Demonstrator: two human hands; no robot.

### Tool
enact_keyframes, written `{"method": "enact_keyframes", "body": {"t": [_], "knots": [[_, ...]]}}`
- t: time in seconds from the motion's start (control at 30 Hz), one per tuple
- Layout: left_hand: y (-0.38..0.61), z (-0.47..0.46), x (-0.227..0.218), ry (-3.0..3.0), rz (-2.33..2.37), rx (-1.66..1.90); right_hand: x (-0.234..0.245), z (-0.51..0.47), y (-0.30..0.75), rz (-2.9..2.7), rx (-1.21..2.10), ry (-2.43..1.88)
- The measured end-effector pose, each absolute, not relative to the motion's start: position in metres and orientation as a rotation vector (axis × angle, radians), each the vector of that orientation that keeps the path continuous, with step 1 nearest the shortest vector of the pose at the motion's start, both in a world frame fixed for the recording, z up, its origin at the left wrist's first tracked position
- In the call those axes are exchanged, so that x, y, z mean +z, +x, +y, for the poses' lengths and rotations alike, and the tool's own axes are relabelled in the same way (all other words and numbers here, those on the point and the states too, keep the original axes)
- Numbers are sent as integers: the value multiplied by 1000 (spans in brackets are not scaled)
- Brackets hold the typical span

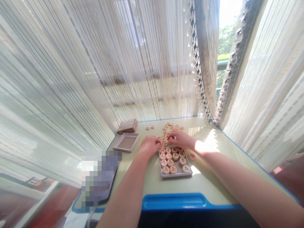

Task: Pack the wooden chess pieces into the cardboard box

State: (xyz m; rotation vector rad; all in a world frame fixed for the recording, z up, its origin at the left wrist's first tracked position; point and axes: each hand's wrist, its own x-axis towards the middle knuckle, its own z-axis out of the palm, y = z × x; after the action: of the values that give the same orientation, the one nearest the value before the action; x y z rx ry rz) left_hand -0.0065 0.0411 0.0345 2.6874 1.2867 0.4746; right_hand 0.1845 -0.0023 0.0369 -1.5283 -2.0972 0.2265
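A shallow box (182,175) stands on the table in front of me, with rows of round wooden xiangqi pieces (170,162) in it, marked in red or black characters. Its inner right part shows bare floor. Beyond the box lies a loose heap of xiangqi pieces (165,143). At the heap's left edge, my left hand (149,145) has its fingers closed around a piece, mostly hidden. My right hand (181,139) reaches over the heap from the right, fingers curled and closed on a piece that shows only partly.
An open box lid (126,142) lies left, with a patterned box (127,125) behind it. A dark flat device (110,177), partly blurred out, rests at the left edge. One loose piece (192,156) lies right of the box. String curtains (147,63) hang behind the table (213,186).
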Motion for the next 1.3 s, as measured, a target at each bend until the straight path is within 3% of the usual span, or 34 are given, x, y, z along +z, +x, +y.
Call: {"method": "enact_keyframes", "body": {"t": [0.57, 0.93, 1.3], "knots": [[4, 43, 35, 2442, 1375, 561, 34, -3, 196, -1945, 66, -1685], [4, 44, 39, 1824, 966, 861, 36, -13, 187, -2213, -233, -1387], [-2, 26, 47, 1676, 754, 696, 56, -47, 167, -2121, -71, -1515]]}}
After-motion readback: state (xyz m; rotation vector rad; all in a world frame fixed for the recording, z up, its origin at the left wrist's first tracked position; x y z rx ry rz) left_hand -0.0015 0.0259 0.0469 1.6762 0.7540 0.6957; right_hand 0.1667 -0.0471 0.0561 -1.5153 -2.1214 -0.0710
